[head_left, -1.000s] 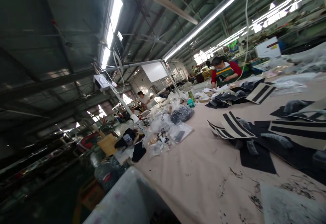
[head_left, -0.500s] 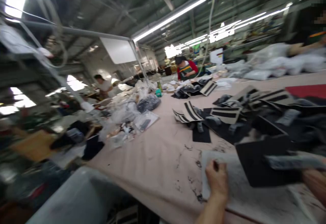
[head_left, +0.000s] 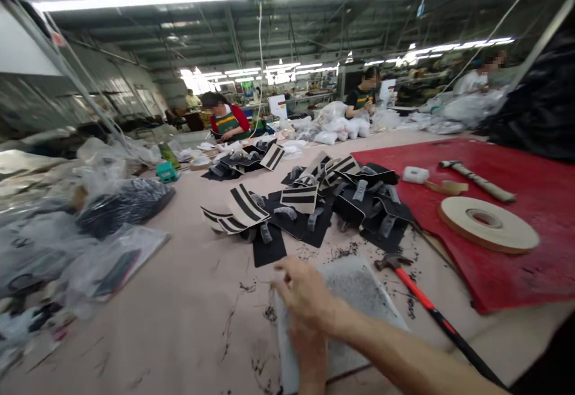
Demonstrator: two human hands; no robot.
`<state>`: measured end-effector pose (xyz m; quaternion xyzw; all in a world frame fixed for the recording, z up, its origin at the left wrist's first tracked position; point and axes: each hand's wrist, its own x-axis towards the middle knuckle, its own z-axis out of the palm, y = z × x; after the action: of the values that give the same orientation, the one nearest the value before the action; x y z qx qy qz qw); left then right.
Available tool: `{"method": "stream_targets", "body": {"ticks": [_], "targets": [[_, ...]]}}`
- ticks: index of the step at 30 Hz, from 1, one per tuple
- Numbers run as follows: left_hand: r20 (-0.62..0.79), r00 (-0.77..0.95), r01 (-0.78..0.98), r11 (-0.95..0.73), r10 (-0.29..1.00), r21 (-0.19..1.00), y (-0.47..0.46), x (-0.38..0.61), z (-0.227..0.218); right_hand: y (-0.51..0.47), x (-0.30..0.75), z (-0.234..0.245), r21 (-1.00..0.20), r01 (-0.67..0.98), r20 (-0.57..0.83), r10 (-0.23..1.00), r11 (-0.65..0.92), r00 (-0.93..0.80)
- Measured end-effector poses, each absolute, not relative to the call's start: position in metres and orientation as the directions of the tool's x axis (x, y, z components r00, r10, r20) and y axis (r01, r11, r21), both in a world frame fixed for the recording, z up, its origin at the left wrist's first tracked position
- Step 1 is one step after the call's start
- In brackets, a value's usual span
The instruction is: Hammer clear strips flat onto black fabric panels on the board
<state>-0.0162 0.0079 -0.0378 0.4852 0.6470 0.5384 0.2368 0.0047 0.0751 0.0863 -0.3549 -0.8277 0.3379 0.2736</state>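
Observation:
My right hand (head_left: 308, 296) reaches in from the lower right and crosses over my left hand (head_left: 309, 347). Its fingers are bent and drawn together at the left edge of a pale, speckled board (head_left: 354, 281); anything between them is too blurred to make out. The left hand's fingers are hidden beneath the right hand. A hammer (head_left: 424, 302) with a red and black handle lies right of the board. Beyond it is a pile of black panels (head_left: 269, 248) with plastic-wrapped straps and striped black-and-cream pieces (head_left: 300, 199).
A red sheet (head_left: 494, 281) at the right carries a roll of tape (head_left: 503, 233), a second mallet-like tool (head_left: 480, 180) and a white block (head_left: 415, 174). Plastic bags (head_left: 121, 203) crowd the left. Dark thread scraps (head_left: 229, 323) litter the table. Several people work farther back.
The view has swung right, bringing the hammer and red sheet into sight. My right hand no longer holds the black panel with the wrapped strap and has come over my left hand.

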Motion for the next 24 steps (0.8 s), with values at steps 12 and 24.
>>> {"method": "stream_targets", "body": {"ticks": [12, 24], "targets": [[0.077, -0.827, 0.188, 0.144, 0.557, 0.972, 0.015, 0.005, -0.074, 0.3, -0.009, 0.091, -0.697, 0.712, -0.052, 0.985, 0.08, -0.162], [0.04, -0.795, 0.156, 0.141, 0.606, 0.978, 0.015, -0.01, -0.04, 0.196, 0.099, 0.138, -0.206, 0.739, 0.361, 0.752, 0.642, -0.552]]}}
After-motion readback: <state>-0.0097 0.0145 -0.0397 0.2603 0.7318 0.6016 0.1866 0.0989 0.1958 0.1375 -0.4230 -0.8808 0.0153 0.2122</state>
